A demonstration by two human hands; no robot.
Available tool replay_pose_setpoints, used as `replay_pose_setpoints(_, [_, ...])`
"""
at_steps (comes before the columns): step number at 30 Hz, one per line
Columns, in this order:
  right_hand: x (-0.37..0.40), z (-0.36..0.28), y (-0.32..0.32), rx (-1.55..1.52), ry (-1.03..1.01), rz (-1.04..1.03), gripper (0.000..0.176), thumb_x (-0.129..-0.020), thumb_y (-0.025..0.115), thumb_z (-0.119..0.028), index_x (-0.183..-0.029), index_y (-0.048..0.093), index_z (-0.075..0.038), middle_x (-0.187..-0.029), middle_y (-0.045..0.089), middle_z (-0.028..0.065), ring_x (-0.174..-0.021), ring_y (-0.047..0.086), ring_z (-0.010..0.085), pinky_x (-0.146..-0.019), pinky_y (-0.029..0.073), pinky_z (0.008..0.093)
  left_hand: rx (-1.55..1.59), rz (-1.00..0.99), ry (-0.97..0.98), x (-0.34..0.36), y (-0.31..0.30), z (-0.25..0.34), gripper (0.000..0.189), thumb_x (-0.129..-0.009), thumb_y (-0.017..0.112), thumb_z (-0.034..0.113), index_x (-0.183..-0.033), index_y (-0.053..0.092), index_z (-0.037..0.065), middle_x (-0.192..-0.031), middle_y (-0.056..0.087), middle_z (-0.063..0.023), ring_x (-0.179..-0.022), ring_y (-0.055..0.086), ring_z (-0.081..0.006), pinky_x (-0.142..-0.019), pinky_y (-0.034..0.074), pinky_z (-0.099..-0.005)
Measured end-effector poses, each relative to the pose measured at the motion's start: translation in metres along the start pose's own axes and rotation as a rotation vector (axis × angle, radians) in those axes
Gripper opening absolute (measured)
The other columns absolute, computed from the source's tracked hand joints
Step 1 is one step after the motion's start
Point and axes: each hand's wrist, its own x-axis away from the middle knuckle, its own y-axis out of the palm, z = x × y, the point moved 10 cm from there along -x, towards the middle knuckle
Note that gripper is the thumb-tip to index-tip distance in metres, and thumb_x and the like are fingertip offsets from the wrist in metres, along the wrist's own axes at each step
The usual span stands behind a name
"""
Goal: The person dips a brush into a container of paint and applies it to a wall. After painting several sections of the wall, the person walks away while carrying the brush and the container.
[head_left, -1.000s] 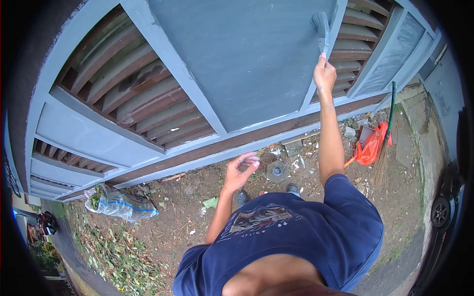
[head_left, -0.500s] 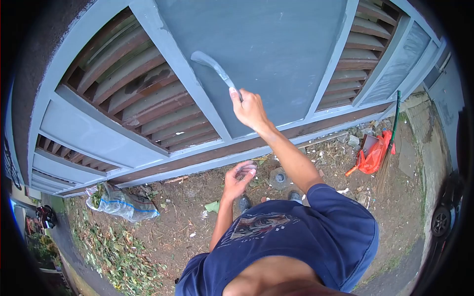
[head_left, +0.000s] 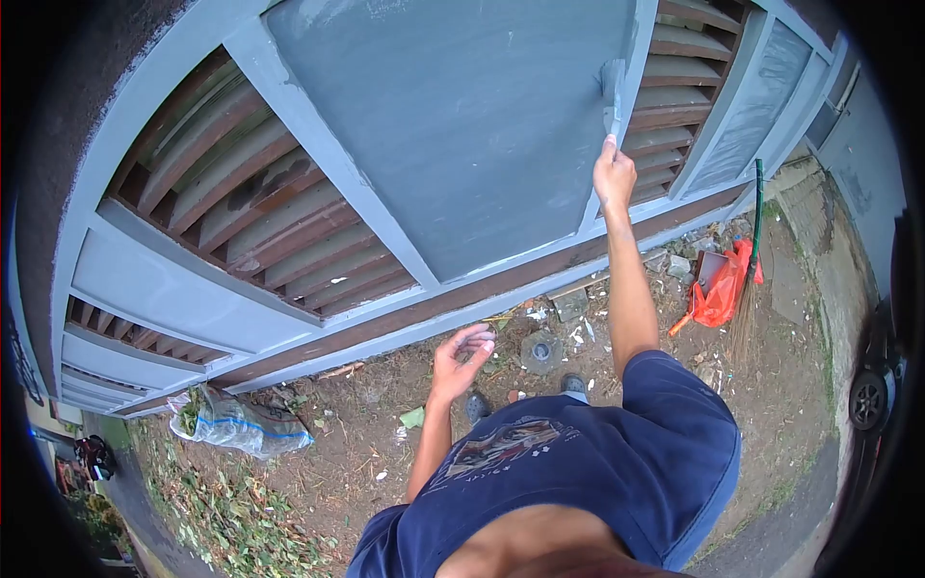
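Note:
My right hand (head_left: pixel 614 178) is raised and shut on the handle of a paintbrush (head_left: pixel 613 96). The brush's bristles rest against the right edge of the large grey panel (head_left: pixel 462 125) of a gate, next to its vertical grey frame bar. My left hand (head_left: pixel 460 361) hangs lower, in front of my chest, with fingers loosely curled and nothing in it. The gate has brown slats (head_left: pixel 279 231) on both sides of the grey panel.
Bare dirt ground (head_left: pixel 356 424) lies below the gate, with a clear plastic bag of leaves (head_left: pixel 236 424) at the left. An orange bag and dustpan (head_left: pixel 718 284) with a broom (head_left: pixel 750 260) stand at the right. A car wheel (head_left: pixel 867 400) shows at the far right.
My right hand swept the brush from the panel's right edge across to its left side, then back to the right edge. My left hand stayed low and shifted only slightly.

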Motion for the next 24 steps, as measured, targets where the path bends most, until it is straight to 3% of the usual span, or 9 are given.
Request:
replay_pose_setpoints(3, [0.069, -0.053, 0.044, -0.098, -0.127, -0.114, 0.051, -0.097, 0.043, -0.035, -0.070, 0.060, 0.005, -0.064, 0.058, 0.0293, -0.070, 0.059, 0.0497, -0.064, 0.045, 0.0533, -0.032, -0.002, -0.033, 0.007, 0.003, -0.004, 0.036, -0.084, 0.069, 0.006, -0.119, 0.060, 0.001, -0.101, 0.069, -0.0102, -0.089, 0.064, -0.0134, -0.083, 0.051, -0.0292])
replay_pose_setpoints(6, [0.146, -0.098, 0.085, -0.235, -0.185, -0.354, 0.049, -0.098, 0.044, -0.032, -0.071, 0.058, 0.006, -0.061, 0.057, 0.0289, -0.066, 0.059, 0.0494, -0.059, 0.046, 0.0537, -0.028, 0.009, -0.021, 0.010, 0.004, -0.001, 0.036, -0.085, 0.069, 0.006, -0.119, 0.060, 0.001, -0.102, 0.069, -0.0103, -0.089, 0.064, -0.0134, -0.083, 0.051, -0.0293])
replay_pose_setpoints(8, [0.198, -0.119, 0.116, -0.168, -0.264, -0.591, 0.048, -0.097, 0.045, -0.033, -0.075, 0.059, 0.007, -0.060, 0.057, 0.0294, -0.065, 0.059, 0.0496, -0.061, 0.047, 0.0551, -0.031, 0.013, -0.030, 0.011, 0.003, -0.004, 0.036, -0.085, 0.069, 0.006, -0.119, 0.060, 0.001, -0.102, 0.069, -0.0103, -0.089, 0.064, -0.0135, -0.083, 0.051, -0.0292])
replay_pose_setpoints(11, [0.232, -0.133, 0.134, -0.122, -0.354, -0.752, 0.048, -0.095, 0.048, -0.037, -0.075, 0.059, 0.006, -0.058, 0.057, 0.0290, -0.063, 0.060, 0.0488, -0.061, 0.048, 0.0559, -0.021, 0.029, -0.041, 0.014, 0.000, -0.006, 0.036, -0.085, 0.069, 0.006, -0.120, 0.060, 0.001, -0.102, 0.069, -0.0102, -0.089, 0.064, -0.0137, -0.082, 0.052, -0.0291])
replay_pose_setpoints(18, [0.084, -0.063, 0.053, 0.030, -0.256, -0.437, 0.056, -0.094, 0.050, -0.045, -0.064, 0.056, 0.003, -0.059, 0.055, 0.0272, -0.062, 0.057, 0.0474, -0.055, 0.042, 0.0511, -0.047, -0.017, 0.002, 0.006, 0.004, -0.005, 0.036, -0.085, 0.069, 0.008, -0.119, 0.061, 0.001, -0.102, 0.069, -0.0104, -0.089, 0.064, -0.0138, -0.083, 0.051, -0.0297])
replay_pose_setpoints(22, [0.016, -0.013, -0.009, 0.086, -0.164, -0.099, 0.057, -0.094, 0.047, -0.045, -0.070, 0.062, 0.005, -0.065, 0.059, 0.0285, -0.070, 0.060, 0.0479, -0.065, 0.045, 0.0506, -0.068, -0.045, -0.018, 0.001, 0.011, 0.006, 0.034, -0.087, 0.067, 0.008, -0.119, 0.059, 0.001, -0.104, 0.068, -0.0108, -0.093, 0.063, -0.0149, -0.085, 0.051, -0.0308])
replay_pose_setpoints(24, [0.004, 0.008, -0.017, 0.082, -0.104, -0.053, 0.057, -0.095, 0.045, -0.044, -0.071, 0.062, 0.005, -0.066, 0.060, 0.0288, -0.072, 0.060, 0.0479, -0.067, 0.046, 0.0510, -0.046, -0.046, -0.024, 0.001, 0.011, 0.001, 0.034, -0.086, 0.067, 0.008, -0.119, 0.060, 0.001, -0.104, 0.068, -0.0106, -0.092, 0.063, -0.0145, -0.085, 0.051, -0.0308])
